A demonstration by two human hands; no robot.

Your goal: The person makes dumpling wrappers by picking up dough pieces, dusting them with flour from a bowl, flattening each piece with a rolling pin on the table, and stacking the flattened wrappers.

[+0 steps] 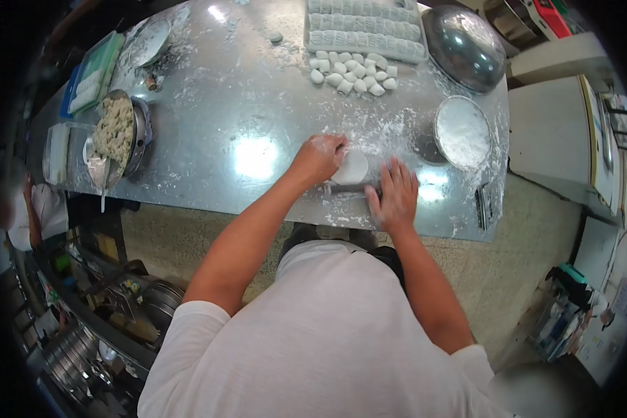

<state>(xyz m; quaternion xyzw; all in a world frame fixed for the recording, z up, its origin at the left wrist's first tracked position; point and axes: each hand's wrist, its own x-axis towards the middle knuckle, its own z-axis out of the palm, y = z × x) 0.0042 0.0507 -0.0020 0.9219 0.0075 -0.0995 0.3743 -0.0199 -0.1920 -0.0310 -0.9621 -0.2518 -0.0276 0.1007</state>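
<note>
A flat, round dough wrapper (353, 168) lies on the floured metal table in front of me. My left hand (318, 159) is closed at the wrapper's left edge, its fingertips curled and partly hidden. Just below the wrapper lies a short rolling pin (347, 189), its right end running toward my right hand (398, 195). That hand is flat with fingers stretched out and thumb apart, its palm over or beside the pin's end; contact there is hidden. Beyond my hands sits a pile of small white dough pieces (355, 72).
A tray (416, 57) of rows of white pieces stands at the back, beside an upturned metal bowl (465, 49). A flour bowl (462, 132) is at right. At left stand a filling bowl (116, 132) and plastic containers (94, 73). Another person (45, 216) is far left.
</note>
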